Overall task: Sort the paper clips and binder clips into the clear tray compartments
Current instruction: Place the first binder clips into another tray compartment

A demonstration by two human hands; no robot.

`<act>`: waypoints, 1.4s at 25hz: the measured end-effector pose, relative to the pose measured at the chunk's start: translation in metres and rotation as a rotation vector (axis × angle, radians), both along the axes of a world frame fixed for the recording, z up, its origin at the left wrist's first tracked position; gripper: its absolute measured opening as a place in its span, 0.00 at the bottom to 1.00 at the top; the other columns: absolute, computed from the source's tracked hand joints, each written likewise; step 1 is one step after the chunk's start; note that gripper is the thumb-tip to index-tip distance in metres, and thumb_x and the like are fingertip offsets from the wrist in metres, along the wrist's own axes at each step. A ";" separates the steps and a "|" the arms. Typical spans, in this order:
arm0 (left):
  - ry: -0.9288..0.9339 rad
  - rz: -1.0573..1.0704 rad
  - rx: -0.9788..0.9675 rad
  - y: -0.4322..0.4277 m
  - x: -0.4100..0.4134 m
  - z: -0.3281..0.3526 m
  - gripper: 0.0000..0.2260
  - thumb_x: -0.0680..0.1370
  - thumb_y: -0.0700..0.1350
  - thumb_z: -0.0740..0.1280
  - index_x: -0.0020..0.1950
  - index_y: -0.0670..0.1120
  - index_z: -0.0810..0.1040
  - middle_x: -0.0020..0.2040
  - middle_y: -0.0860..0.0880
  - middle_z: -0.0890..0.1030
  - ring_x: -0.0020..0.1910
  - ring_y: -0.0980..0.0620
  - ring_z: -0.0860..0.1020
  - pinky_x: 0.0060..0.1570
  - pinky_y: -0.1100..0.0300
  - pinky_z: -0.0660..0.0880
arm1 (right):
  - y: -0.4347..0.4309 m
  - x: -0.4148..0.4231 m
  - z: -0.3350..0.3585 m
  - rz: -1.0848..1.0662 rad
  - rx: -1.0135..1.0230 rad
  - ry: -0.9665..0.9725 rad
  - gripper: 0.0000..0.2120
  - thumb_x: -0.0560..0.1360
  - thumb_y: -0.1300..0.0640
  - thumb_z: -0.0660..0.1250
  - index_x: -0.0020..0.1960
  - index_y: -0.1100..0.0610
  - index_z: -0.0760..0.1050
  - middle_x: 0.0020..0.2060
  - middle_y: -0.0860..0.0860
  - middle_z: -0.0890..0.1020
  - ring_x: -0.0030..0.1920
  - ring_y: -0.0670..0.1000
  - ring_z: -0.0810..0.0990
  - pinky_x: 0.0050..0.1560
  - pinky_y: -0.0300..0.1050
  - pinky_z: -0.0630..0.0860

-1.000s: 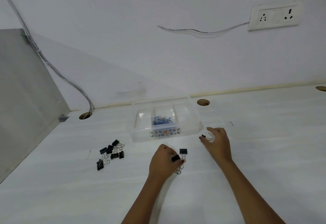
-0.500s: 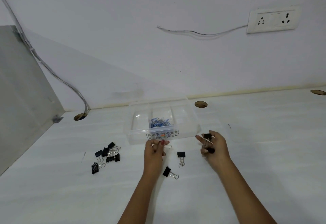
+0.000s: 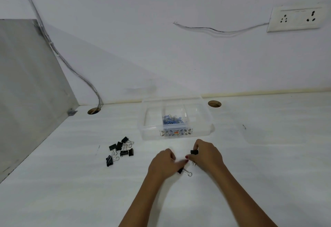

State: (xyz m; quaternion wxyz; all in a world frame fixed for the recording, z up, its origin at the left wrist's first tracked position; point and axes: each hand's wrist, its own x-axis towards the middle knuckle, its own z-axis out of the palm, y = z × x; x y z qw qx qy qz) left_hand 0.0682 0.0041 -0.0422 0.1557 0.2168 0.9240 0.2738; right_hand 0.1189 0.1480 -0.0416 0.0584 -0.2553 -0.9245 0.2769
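Observation:
A clear tray (image 3: 150,132) with three compartments stands at the back of the white desk; blue paper clips (image 3: 172,120) fill its middle compartment. My right hand (image 3: 207,157) grips a black binder clip (image 3: 194,152) just in front of the tray. My left hand (image 3: 165,163) reaches toward it, fingers over another binder clip (image 3: 185,172) lying on the desk; whether it holds that clip is hidden. A pile of several black binder clips (image 3: 120,149) lies to the left.
Two round cable holes (image 3: 214,104) (image 3: 94,110) sit near the wall, a cable running into the left one. A grey panel (image 3: 26,83) borders the desk's left side. A wall socket (image 3: 295,19) is at upper right.
My left hand drew back from the tray front toward the clip near me. My right hand moved left and closer, still gripping a binder clip. The clip that stood between the hands is now hidden.

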 end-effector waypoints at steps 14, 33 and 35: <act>0.126 -0.048 0.081 0.023 0.017 -0.007 0.06 0.80 0.44 0.56 0.48 0.42 0.68 0.51 0.41 0.75 0.50 0.42 0.75 0.44 0.53 0.71 | 0.033 0.009 -0.014 -0.292 -0.717 0.358 0.12 0.75 0.52 0.64 0.40 0.61 0.71 0.35 0.58 0.78 0.21 0.48 0.70 0.22 0.39 0.66; -0.481 0.333 0.695 0.165 -0.085 0.072 0.09 0.78 0.45 0.57 0.43 0.40 0.71 0.35 0.46 0.72 0.33 0.51 0.70 0.34 0.59 0.65 | 0.098 -0.123 0.066 -0.163 -0.729 0.353 0.17 0.78 0.49 0.53 0.56 0.59 0.74 0.45 0.53 0.76 0.41 0.49 0.74 0.43 0.43 0.70; -0.461 0.298 0.705 0.161 -0.087 0.076 0.10 0.79 0.47 0.56 0.48 0.43 0.74 0.38 0.49 0.74 0.36 0.53 0.70 0.35 0.59 0.66 | 0.093 -0.121 0.064 -0.118 -0.625 0.306 0.19 0.78 0.46 0.51 0.53 0.57 0.75 0.49 0.54 0.79 0.37 0.46 0.73 0.37 0.41 0.68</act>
